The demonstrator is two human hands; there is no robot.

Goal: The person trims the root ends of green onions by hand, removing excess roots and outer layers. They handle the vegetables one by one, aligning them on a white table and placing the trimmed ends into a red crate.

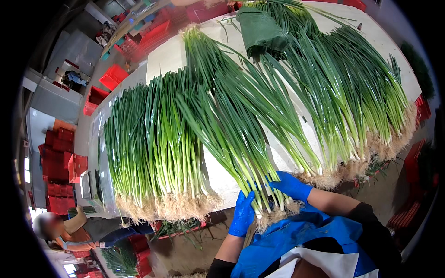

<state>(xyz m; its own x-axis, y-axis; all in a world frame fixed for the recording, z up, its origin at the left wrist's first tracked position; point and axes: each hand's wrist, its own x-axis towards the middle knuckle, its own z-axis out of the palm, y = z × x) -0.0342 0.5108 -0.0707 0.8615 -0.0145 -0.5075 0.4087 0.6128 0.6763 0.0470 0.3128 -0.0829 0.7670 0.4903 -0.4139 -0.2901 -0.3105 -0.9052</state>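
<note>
My left hand (242, 213), in a blue glove, grips the stems of a bunch of green onions (259, 194) just above the roots. From the other side my right hand (290, 186), gloved the same way, holds the same bunch. The hairy roots hang over the near table edge, against a blue apron (299, 231). Left of the bunch lies a wide row of green onions (174, 153), roots towards me. More green onions (361, 97) lie in piles on the right. A dark green cloth (260, 31) covers leaves at the far side.
The pale tabletop (222, 173) shows between the rows. A person (78, 232) is at the lower left, beyond the table's end. Red crates (55, 156) are stacked at the far left, and a red crate (114, 76) stands beyond the table. Cut leaves (180, 227) lie below the near edge.
</note>
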